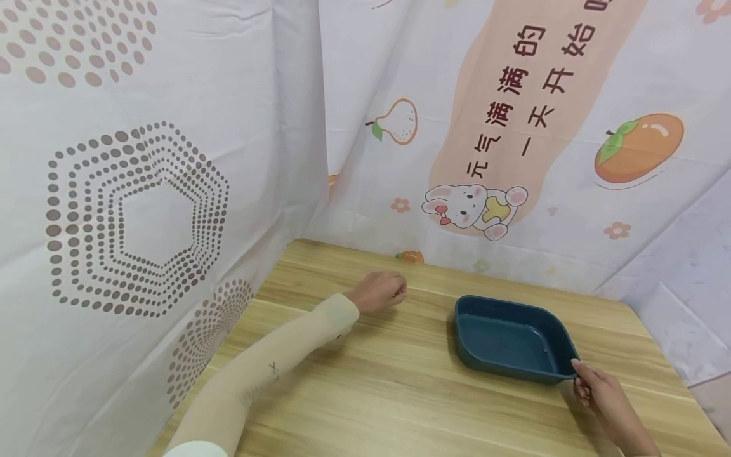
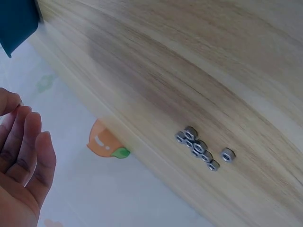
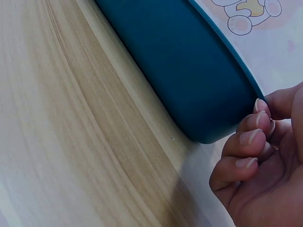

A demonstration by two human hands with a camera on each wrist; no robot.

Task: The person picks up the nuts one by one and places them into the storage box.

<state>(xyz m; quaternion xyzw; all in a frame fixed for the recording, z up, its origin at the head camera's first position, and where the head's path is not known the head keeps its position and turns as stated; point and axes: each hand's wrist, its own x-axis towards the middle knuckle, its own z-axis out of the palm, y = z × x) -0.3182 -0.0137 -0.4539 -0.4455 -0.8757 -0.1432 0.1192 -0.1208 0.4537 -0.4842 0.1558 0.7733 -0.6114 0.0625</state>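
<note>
A dark teal rectangular tray [image 1: 505,339] with rounded corners stands on the right side of the table. My right hand [image 1: 602,397] grips its near right corner, thumb over the rim and fingers curled against the outer wall [image 3: 203,94]. Over the far part of the table, my left hand [image 1: 379,292] has its thumb and index fingertips [image 2: 21,109] together, the other fingers bent; I cannot tell whether something small is between them. Several small metal hex nuts [image 2: 200,146] lie clustered on the wood in the left wrist view, a single nut [image 2: 227,155] just apart from them.
The wood-grain table [image 1: 365,387] ends at a printed white cloth [image 1: 371,184] behind it. Another patterned cloth [image 1: 160,222] hangs along the left side. A pale sleeve [image 1: 285,346] covers the left arm.
</note>
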